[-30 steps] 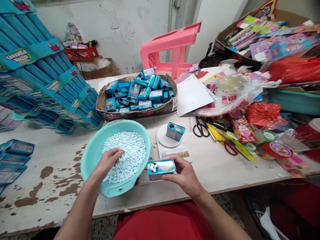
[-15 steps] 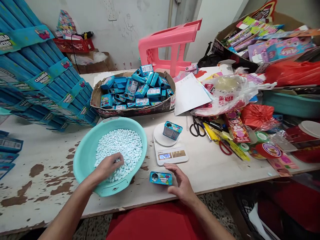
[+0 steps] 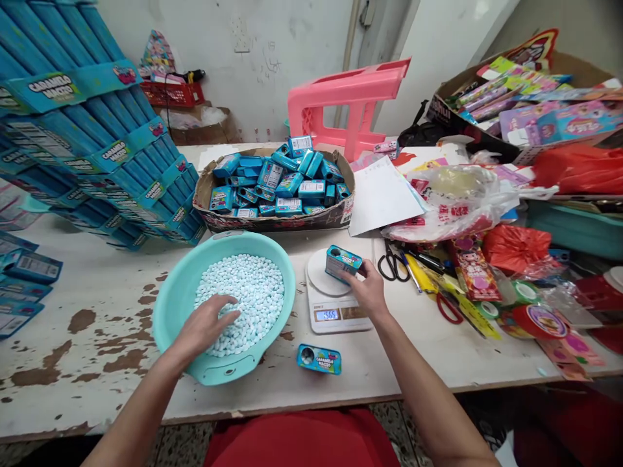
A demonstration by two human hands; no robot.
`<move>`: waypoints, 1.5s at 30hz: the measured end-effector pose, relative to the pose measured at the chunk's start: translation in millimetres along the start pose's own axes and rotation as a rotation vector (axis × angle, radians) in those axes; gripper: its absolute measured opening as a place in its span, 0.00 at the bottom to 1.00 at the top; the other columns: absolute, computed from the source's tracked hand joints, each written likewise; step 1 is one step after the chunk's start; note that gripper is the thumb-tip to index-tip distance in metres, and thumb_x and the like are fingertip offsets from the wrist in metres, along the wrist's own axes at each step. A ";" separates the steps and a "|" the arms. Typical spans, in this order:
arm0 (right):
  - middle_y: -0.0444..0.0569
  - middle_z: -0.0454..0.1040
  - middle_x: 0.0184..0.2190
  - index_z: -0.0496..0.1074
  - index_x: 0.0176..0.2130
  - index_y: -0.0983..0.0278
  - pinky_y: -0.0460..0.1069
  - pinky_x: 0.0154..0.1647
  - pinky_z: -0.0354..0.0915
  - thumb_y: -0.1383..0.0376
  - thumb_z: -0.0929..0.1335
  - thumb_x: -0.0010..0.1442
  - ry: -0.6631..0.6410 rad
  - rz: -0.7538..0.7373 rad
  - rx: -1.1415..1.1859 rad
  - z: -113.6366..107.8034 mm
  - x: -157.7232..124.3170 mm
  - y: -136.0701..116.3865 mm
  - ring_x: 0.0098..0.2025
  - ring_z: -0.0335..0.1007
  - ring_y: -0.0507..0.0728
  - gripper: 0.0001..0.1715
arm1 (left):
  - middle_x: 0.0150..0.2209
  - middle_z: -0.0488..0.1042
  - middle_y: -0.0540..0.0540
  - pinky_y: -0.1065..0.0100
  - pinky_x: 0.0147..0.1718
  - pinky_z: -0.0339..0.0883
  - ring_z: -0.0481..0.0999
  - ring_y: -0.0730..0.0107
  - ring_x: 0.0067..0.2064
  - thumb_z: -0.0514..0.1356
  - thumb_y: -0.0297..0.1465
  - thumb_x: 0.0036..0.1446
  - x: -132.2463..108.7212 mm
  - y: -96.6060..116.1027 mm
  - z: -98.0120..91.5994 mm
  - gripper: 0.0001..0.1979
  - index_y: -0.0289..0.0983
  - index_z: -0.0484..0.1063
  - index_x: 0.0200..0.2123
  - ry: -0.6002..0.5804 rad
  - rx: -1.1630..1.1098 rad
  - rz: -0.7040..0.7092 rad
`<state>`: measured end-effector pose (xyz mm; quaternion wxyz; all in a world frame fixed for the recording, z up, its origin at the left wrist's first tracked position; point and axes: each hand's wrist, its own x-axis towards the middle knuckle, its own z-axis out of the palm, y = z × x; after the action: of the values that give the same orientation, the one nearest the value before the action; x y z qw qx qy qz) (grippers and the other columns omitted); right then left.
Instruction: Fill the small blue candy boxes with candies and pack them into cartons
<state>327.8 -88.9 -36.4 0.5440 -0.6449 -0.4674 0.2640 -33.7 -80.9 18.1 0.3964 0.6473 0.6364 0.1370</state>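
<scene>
A turquoise basin (image 3: 168,298) holds a heap of small pale candies (image 3: 260,282). Over the near left part of the heap is my left hand (image 3: 204,327), thumb and forefinger apart, with nothing visible in it. My right hand (image 3: 368,293) grips the right end of a blue candy box (image 3: 342,259) at the round plate of a white kitchen scale (image 3: 318,324). The box is slightly tilted, and I cannot tell whether it still touches the plate. The scale's display is lit. A second blue candy box (image 3: 318,359) stands in front of the scale, its round opening facing up.
Behind the basin, a cardboard tray (image 3: 272,224) is filled with blue boxes. Tall blue display stacks (image 3: 117,152) lean at left. Black scissors (image 3: 393,263), red-handled scissors (image 3: 448,308), pens and packets clutter the right. A pink stool (image 3: 350,91) lies at the back.
My right hand has left the near box and reached forward to take hold of the box on the scale. My left hand's thumb and forefinger have spread. The view has shifted slightly.
</scene>
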 end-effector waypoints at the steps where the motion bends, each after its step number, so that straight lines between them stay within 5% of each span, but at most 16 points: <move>1: 0.49 0.73 0.37 0.71 0.40 0.63 0.54 0.44 0.64 0.56 0.72 0.49 -0.004 -0.067 -0.029 1.4 0.5 -10.0 0.40 0.69 0.59 0.20 | 0.50 0.70 0.42 0.62 0.41 0.66 0.67 0.49 0.52 0.62 0.48 0.45 -0.6 3.5 2.5 0.22 0.42 0.74 0.40 0.048 -0.067 -0.013; 9: 0.48 0.74 0.43 0.71 0.47 0.57 0.56 0.51 0.56 0.64 0.71 0.54 -0.328 -0.732 -0.322 55.9 -4.3 -115.6 0.46 0.67 0.60 0.19 | 0.44 0.72 0.40 0.59 0.41 0.69 0.75 0.61 0.42 0.51 0.51 0.57 18.3 66.4 33.3 0.25 0.38 0.65 0.48 0.057 -1.357 -0.175; 13: 0.47 0.75 0.42 0.71 0.48 0.57 0.56 0.52 0.52 0.66 0.70 0.55 -0.414 -0.840 -0.428 81.7 -7.8 -125.4 0.45 0.67 0.58 0.19 | 0.34 0.70 0.46 0.67 0.32 0.70 0.73 0.71 0.30 0.50 0.46 0.60 30.5 70.8 36.6 0.19 0.37 0.66 0.44 0.147 -1.541 -0.267; 18: 0.47 0.75 0.43 0.71 0.48 0.56 0.56 0.54 0.50 0.67 0.70 0.55 -0.382 -0.828 -0.426 85.2 -10.2 -118.7 0.46 0.67 0.59 0.20 | 0.25 0.66 0.49 0.73 0.26 0.67 0.69 0.76 0.25 0.53 0.38 0.61 33.4 65.0 32.7 0.14 0.33 0.70 0.37 0.202 -1.606 -0.274; 25: 0.46 0.75 0.43 0.72 0.46 0.55 0.57 0.52 0.56 0.65 0.71 0.53 -0.337 -0.611 -0.226 71.7 -14.5 -105.5 0.46 0.68 0.60 0.20 | 0.29 0.71 0.46 0.75 0.24 0.65 0.71 0.75 0.27 0.60 0.31 0.53 30.7 66.8 33.4 0.06 0.33 0.72 0.33 0.111 -1.396 -0.182; 29: 0.47 0.74 0.42 0.73 0.45 0.57 0.54 0.45 0.61 0.59 0.72 0.50 -0.189 -0.264 0.018 39.6 -12.3 -69.9 0.44 0.68 0.60 0.21 | 0.47 0.72 0.41 0.62 0.45 0.66 0.69 0.56 0.51 0.62 0.41 0.48 20.5 50.7 22.2 0.16 0.38 0.74 0.40 0.143 -0.620 0.114; 32: 0.47 0.75 0.42 0.73 0.44 0.60 0.53 0.42 0.62 0.57 0.73 0.47 -0.067 -0.071 0.085 16.7 -7.8 -31.6 0.41 0.67 0.58 0.24 | 0.54 0.68 0.42 0.57 0.53 0.60 0.61 0.51 0.58 0.62 0.45 0.47 18.9 33.9 14.5 0.23 0.41 0.72 0.46 0.237 -0.210 0.158; 38: 0.47 0.76 0.37 0.73 0.43 0.63 0.54 0.42 0.67 0.56 0.75 0.42 -0.085 0.176 0.266 10.8 -3.1 11.5 0.35 0.70 0.57 0.28 | 0.51 0.71 0.41 0.60 0.45 0.66 0.71 0.52 0.50 0.57 0.50 0.50 22.4 30.4 14.2 0.26 0.40 0.71 0.47 0.072 -0.193 0.065; 45: 0.54 0.71 0.52 0.68 0.53 0.60 0.59 0.51 0.64 0.57 0.74 0.46 -0.098 0.108 0.238 -13.8 -6.7 8.8 0.51 0.68 0.62 0.35 | 0.49 0.73 0.42 0.63 0.41 0.67 0.72 0.53 0.48 0.58 0.50 0.50 22.2 40.8 6.4 0.25 0.42 0.72 0.47 0.022 -0.132 0.057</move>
<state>339.4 -100.9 -42.2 0.5782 -0.5864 -0.4234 0.3775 3.3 -57.2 34.7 0.4271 0.6361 0.6118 0.1968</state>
